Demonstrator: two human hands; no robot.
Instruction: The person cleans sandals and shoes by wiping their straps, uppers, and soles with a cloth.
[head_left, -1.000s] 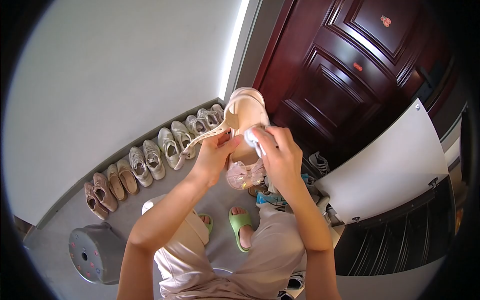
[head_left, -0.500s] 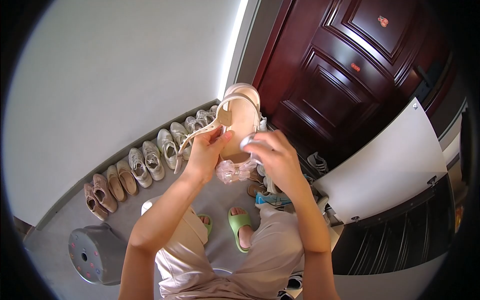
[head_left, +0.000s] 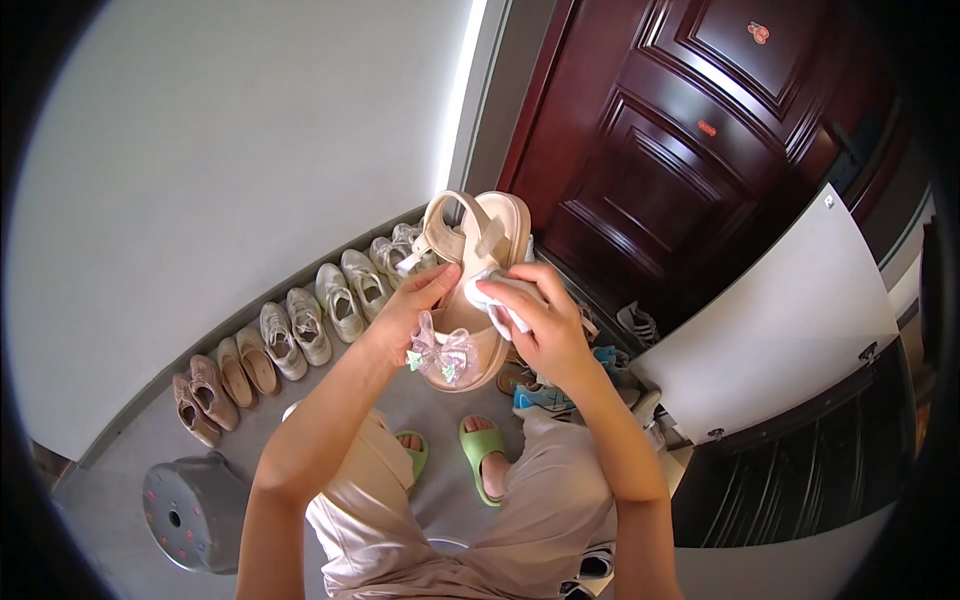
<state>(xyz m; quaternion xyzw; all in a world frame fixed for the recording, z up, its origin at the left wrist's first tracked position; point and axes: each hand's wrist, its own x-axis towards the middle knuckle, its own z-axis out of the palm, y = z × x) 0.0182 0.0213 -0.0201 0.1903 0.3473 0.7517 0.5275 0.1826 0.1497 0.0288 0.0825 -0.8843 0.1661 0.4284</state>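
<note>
A beige sandal [head_left: 513, 222] with a sparkly bow [head_left: 445, 356] on its toe strap is held up in front of me, sole facing away. My left hand [head_left: 408, 312] grips its left side, the thumb lying on the inner edge. Between the fingers of my right hand [head_left: 541, 318] is a bunched white cloth [head_left: 506, 304], pressed against the footbed near the sandal's middle. The ankle strap [head_left: 440, 222] hangs loose to the left. Part of the footbed is hidden behind the cloth and fingers.
Pairs of shoes [head_left: 306, 325] line the wall at left. A grey stool [head_left: 196, 512] stands at lower left. On the right is a shoe cabinet with its white flap [head_left: 775, 318] tilted out. A dark red door [head_left: 640, 190] lies ahead; more shoes [head_left: 543, 398] sit below it.
The sandal has turned and come slightly lower, so its bow and straps show more from the front. The cloth in my right hand has shifted left and is more visible.
</note>
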